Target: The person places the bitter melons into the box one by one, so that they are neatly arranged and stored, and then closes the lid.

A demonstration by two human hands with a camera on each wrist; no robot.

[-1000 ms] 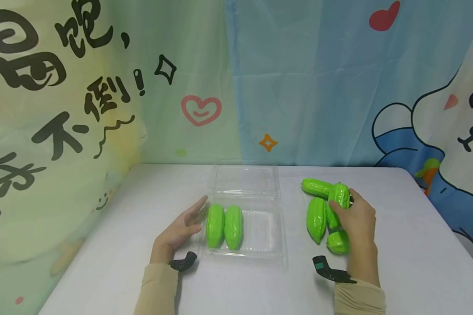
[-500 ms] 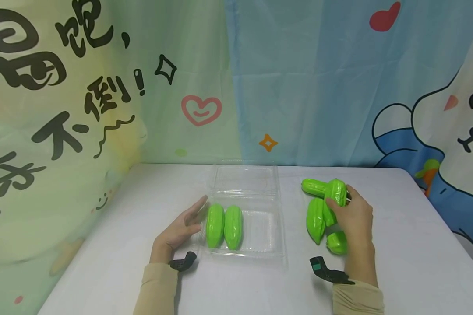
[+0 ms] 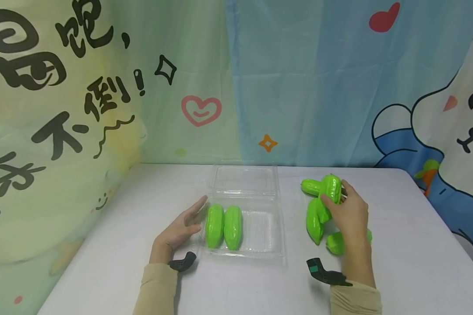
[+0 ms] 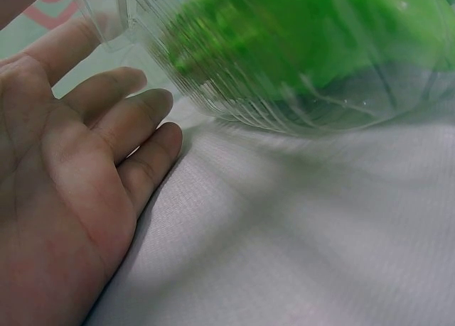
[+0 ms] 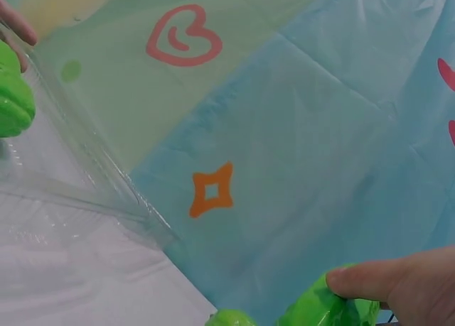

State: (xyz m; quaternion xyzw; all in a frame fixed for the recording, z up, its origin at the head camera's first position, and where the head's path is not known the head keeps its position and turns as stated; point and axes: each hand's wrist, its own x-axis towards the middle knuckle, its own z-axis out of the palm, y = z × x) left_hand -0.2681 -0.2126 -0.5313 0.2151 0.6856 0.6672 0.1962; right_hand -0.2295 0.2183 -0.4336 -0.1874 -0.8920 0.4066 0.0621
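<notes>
My right hand (image 3: pixel 351 212) grips a shiny green ridged fruit (image 3: pixel 332 188), which looks like a star fruit. In the right wrist view the thumb (image 5: pixel 373 280) lies on this held fruit (image 5: pixel 316 308). Similar fruits lie around it: one behind (image 3: pixel 310 187), one at its left (image 3: pixel 314 223), and one in front (image 3: pixel 336 243), partly hidden by my wrist. My left hand (image 3: pixel 179 232), its fingers extended, is at the left side of a clear plastic box (image 3: pixel 266 232). Inside the box, two green fruits (image 3: pixel 215 225) stand side by side at the left.
The box's clear lid (image 3: pixel 245 179) lies folded back toward the curtain (image 3: pixel 284 87). A white cloth (image 3: pixel 244 284) covers the table. The box's right part shows bare plastic between the paired fruits and the right-hand group.
My right hand has moved left and slightly away from me with the held fruit, uncovering more of the fruit in front. The left hand and box have stayed still.
</notes>
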